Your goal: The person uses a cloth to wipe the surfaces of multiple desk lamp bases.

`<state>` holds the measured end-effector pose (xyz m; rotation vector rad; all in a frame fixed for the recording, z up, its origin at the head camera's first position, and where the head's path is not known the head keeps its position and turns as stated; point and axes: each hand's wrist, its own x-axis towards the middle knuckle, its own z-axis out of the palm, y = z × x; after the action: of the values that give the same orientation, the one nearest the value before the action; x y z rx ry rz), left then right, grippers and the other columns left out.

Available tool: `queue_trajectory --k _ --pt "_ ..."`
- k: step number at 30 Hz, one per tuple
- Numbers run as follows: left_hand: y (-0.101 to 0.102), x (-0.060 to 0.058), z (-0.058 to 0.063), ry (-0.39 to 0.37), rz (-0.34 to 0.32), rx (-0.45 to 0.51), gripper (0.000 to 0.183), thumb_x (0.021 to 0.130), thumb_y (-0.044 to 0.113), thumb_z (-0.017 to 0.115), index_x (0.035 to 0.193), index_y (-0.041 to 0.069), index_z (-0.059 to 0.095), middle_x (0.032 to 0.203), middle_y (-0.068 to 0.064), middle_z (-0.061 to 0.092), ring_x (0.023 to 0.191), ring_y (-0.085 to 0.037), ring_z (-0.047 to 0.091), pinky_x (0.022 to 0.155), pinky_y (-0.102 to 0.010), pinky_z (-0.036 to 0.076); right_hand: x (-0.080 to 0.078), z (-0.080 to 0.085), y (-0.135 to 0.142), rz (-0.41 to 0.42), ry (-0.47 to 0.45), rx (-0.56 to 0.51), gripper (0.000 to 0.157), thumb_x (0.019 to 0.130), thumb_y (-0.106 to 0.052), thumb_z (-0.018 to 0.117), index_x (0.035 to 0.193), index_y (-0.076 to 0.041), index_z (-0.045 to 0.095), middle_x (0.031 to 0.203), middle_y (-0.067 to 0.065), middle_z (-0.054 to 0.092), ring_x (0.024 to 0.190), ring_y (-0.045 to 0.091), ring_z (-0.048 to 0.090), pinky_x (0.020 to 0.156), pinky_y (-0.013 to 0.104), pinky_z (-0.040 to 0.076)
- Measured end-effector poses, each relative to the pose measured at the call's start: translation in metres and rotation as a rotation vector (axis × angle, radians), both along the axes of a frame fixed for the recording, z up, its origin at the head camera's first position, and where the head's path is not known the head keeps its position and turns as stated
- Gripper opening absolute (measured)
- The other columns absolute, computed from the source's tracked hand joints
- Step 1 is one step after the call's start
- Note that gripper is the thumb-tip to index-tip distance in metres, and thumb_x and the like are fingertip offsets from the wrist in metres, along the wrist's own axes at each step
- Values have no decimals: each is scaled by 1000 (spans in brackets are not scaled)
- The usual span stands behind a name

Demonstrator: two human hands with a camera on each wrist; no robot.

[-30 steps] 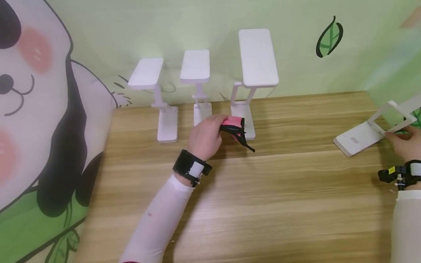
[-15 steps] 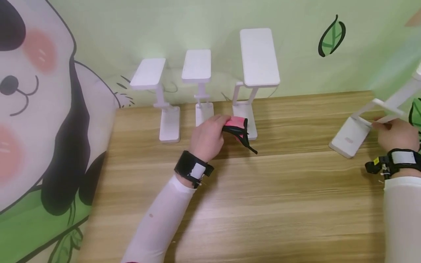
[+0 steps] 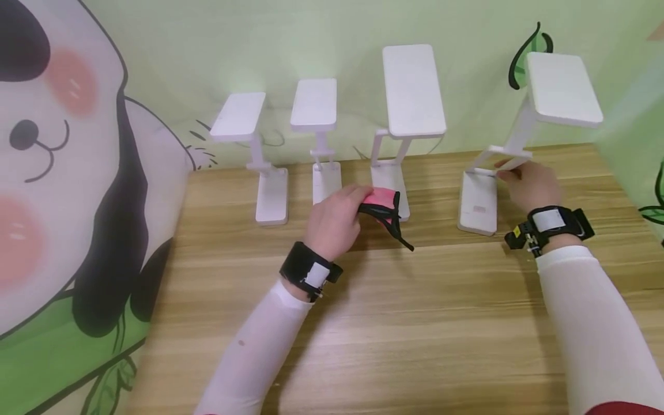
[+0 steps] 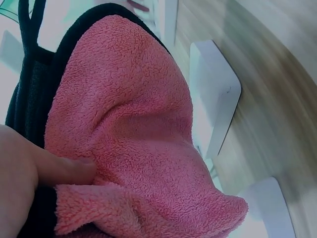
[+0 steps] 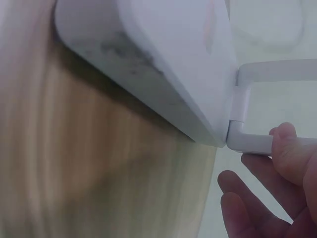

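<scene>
My left hand [image 3: 334, 222] grips a pink cloth with black edging [image 3: 383, 199] above the table, in front of the middle lamps. In the left wrist view the thumb presses into the fluffy pink cloth [image 4: 133, 114], and a black loop hangs from its edge. My right hand [image 3: 531, 187] pinches the lower hinged arm of the rightmost white desk lamp [image 3: 478, 202]. In the right wrist view, thumb and forefinger close on the lamp's arm [image 5: 255, 143] while the other fingers stay apart. Smudges mark the end of the lamp base [image 5: 129, 52]. Whether that base touches the table cannot be told.
Three more white desk lamps stand along the wall: one at left [image 3: 272, 196], one behind my left hand [image 3: 313, 104] and a taller one [image 3: 414, 89]. Thin cords trail behind them. The wooden table [image 3: 389, 323] meets a painted green wall [image 3: 353, 34] with a panda [image 3: 98, 230].
My right hand has brought the fourth lamp leftward from the table's right end, turning its base, and its head has come into view. The left hand still holds the cloth, nearly in place.
</scene>
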<state>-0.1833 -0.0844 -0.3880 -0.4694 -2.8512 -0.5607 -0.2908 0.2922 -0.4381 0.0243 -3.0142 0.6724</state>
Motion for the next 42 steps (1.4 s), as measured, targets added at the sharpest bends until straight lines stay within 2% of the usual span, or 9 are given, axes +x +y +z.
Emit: queue_trajectory --k 12,17,19,22,27,30,35,38,42 --pt "9 4 -1 -31 -21 -18 49 79 -4 55 122 18 60 117 0 66 99 -16 66 70 -34 57 -12 -6 -54 82 -17 -45 37 96 -40 44 115 -14 63 102 21 68 83 36 60 62 43 42" --pt "11 3 -1 -21 -22 -17 47 80 -3 56 121 18 61 117 1 67 99 -15 65 69 -34 56 -8 -4 -52 109 -51 -58 50 96 -45 41 122 -7 59 112 25 65 95 42 60 72 54 46" --pt "12 3 0 -15 -26 -15 48 79 -3 56 121 19 61 117 1 67 101 -15 65 69 -34 56 0 3 -52 118 -89 -38 59 95 -49 39 127 -2 54 115 29 63 98 46 59 75 57 46" --pt "13 2 1 1 -36 -16 47 79 -2 58 121 19 61 116 2 67 101 -14 65 69 -34 56 20 20 -57 114 -112 -3 68 94 -56 34 118 1 61 103 28 67 82 42 62 59 50 48" --pt "20 -3 5 38 -62 -20 44 81 0 58 121 18 60 114 2 68 93 -15 67 69 -34 56 55 43 -86 225 55 -78 57 94 -53 40 98 -7 73 83 14 74 63 24 62 45 33 39" --pt "26 -6 7 56 -79 -43 40 81 3 60 119 16 59 105 1 71 83 -16 67 65 -34 56 73 52 -110 383 118 -128 47 90 -51 50 115 -15 68 102 10 73 83 24 67 60 39 50" --pt "38 -8 8 69 -89 -95 36 81 16 67 114 15 52 82 0 70 68 -17 64 54 -35 52 97 64 -144 541 139 -64 76 73 -66 61 137 -28 46 123 2 62 107 21 60 83 45 50" --pt "46 -6 8 85 -84 -120 43 79 21 70 115 13 48 72 -1 66 62 -18 62 48 -37 50 102 63 -158 543 148 -24 77 71 -61 67 136 -27 44 112 0 64 93 17 61 75 42 52" --pt "55 -4 8 149 -102 -120 38 79 16 66 111 11 46 61 1 59 53 -18 59 43 -36 48 101 57 -164 481 133 -25 53 74 -36 73 120 -17 53 90 3 67 72 18 61 64 38 52"
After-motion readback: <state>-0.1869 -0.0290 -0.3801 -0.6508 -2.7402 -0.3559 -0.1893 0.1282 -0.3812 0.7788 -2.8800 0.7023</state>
